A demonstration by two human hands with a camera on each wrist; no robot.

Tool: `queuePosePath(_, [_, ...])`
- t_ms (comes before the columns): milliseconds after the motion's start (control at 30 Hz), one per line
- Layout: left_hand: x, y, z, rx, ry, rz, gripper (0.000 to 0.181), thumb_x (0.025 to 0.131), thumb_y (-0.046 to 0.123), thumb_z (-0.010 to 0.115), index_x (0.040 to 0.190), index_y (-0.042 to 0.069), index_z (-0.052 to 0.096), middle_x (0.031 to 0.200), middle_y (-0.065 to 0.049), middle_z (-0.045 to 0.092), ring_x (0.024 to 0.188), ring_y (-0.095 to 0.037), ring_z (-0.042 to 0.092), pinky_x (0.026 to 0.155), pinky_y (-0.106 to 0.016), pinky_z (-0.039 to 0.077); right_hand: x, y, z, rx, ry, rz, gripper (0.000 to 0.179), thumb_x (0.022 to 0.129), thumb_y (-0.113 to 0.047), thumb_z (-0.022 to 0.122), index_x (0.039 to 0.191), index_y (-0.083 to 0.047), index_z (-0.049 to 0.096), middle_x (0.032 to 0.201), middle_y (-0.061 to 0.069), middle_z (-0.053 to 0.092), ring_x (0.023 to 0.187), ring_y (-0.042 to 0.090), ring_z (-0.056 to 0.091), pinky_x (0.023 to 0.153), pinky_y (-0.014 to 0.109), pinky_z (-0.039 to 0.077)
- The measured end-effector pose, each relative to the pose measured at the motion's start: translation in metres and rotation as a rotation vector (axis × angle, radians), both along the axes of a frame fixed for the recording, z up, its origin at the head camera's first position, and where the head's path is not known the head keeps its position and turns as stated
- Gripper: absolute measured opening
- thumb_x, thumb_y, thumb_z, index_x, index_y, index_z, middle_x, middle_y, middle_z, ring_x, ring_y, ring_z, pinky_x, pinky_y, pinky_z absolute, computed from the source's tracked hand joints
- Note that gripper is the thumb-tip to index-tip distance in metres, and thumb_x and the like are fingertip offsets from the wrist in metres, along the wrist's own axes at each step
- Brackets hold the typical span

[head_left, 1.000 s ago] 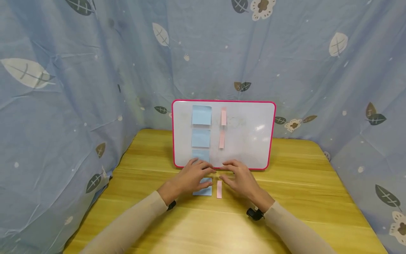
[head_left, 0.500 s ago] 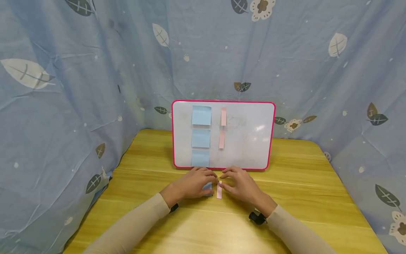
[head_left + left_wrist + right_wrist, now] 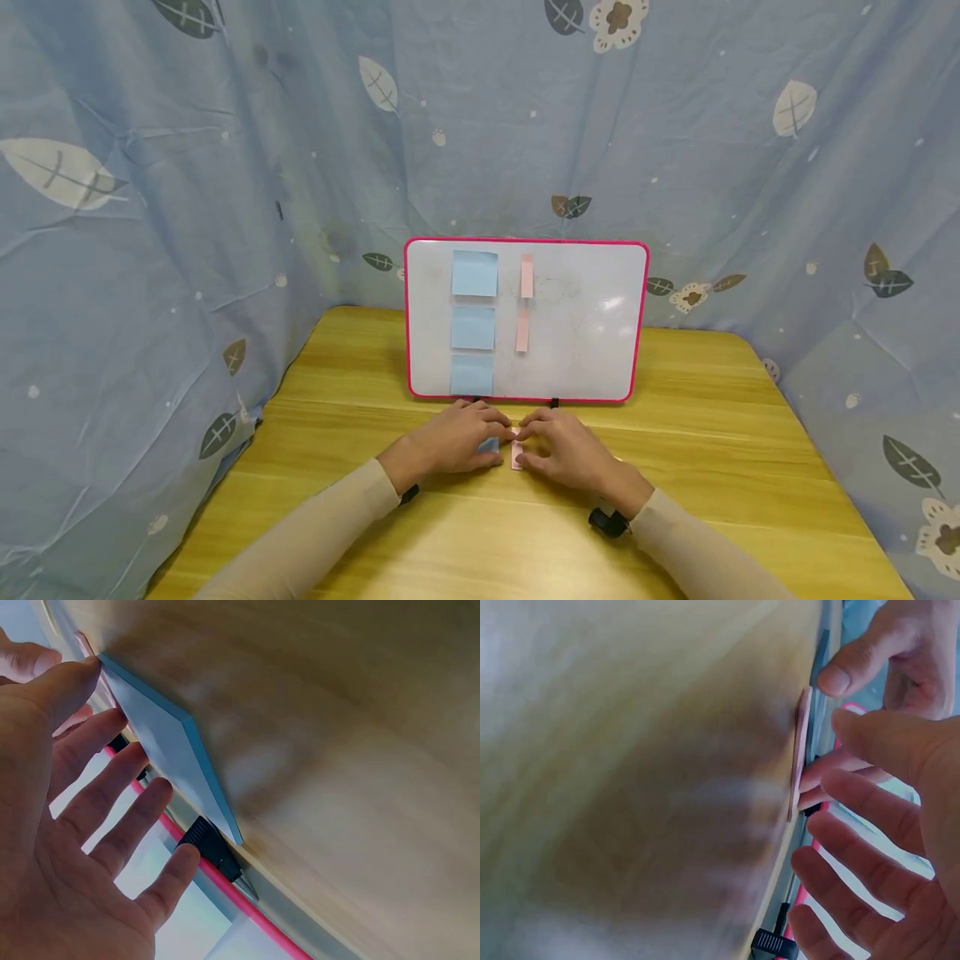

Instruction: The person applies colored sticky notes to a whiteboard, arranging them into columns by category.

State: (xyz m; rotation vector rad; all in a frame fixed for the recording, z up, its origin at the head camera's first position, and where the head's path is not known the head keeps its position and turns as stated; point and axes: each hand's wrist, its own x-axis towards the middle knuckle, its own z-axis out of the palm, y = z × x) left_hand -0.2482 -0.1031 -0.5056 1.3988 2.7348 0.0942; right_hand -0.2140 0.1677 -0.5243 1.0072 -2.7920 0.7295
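A pink sticky-note strip pad (image 3: 517,459) lies on the table between the two hands, beside a square blue sticky-note pad (image 3: 489,446). Over the blue pad, hiding much of it, is my left hand (image 3: 455,437). Its thumb is by a corner of that pad (image 3: 161,731) in the left wrist view, fingers loosely extended. In the right wrist view its fingertips lie close to the pink pad (image 3: 801,754); contact cannot be told. My right hand (image 3: 566,448) hovers at the pink pad's right side, thumb and fingers apart, gripping nothing visible.
A pink-framed whiteboard (image 3: 585,333) stands upright behind the hands on black feet (image 3: 554,402). Three blue notes (image 3: 474,273) form a column on it, with two pink strips (image 3: 527,276) to their right. Patterned curtains (image 3: 480,108) surround the wooden table (image 3: 480,550).
Both hands have come down and nearer the body, off the whiteboard's lower edge. The left hand uncovers the lowest blue note and covers more of the blue pad; the right fingers reach the pink pad.
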Motion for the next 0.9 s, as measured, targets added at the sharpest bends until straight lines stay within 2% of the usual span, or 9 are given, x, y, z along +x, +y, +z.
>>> queuePosePath(100, [0.0011,-0.0008,-0.0005,-0.004,-0.016,0.001,0.046,0.117,0.048,0.072,0.16,0.031,0.073,0.164,0.005,0.071,0.153,-0.025,0.066,0.125,-0.057,0.057,0.0013,-0.001,-0.0039,0.02,0.002,0.032,0.019,0.102,-0.03,0.093,0.116,-0.018,0.09,0.137,0.004,0.082,0.128,0.028,0.078,0.111,0.054,0.065])
queuePosePath(333, [0.0027,-0.0013,-0.0011,-0.008,-0.019,0.007,0.047,0.117,0.047,0.071,0.161,0.031,0.071,0.167,0.005,0.069,0.154,-0.025,0.065,0.127,-0.058,0.056,0.0004,-0.0041,-0.0036,0.043,-0.022,0.042,0.021,0.1,-0.035,0.096,0.115,-0.022,0.089,0.139,0.0,0.081,0.132,0.025,0.076,0.114,0.055,0.063])
queuePosePath(567, [0.0019,-0.002,-0.0008,-0.013,-0.018,0.015,0.047,0.117,0.046,0.071,0.162,0.032,0.07,0.168,0.005,0.068,0.155,-0.025,0.065,0.126,-0.058,0.056,-0.0007,-0.0058,0.0,0.044,-0.006,0.062,0.024,0.097,-0.034,0.099,0.113,-0.02,0.089,0.137,0.002,0.082,0.127,0.026,0.077,0.111,0.054,0.065])
queuePosePath(900, [0.002,-0.0005,0.0001,-0.022,-0.029,0.026,0.048,0.117,0.047,0.072,0.163,0.034,0.07,0.169,0.005,0.068,0.155,-0.027,0.065,0.126,-0.06,0.057,-0.0011,-0.0056,0.001,0.045,0.051,0.095,0.018,0.098,-0.028,0.097,0.111,-0.018,0.09,0.132,0.004,0.083,0.122,0.026,0.079,0.105,0.05,0.068])
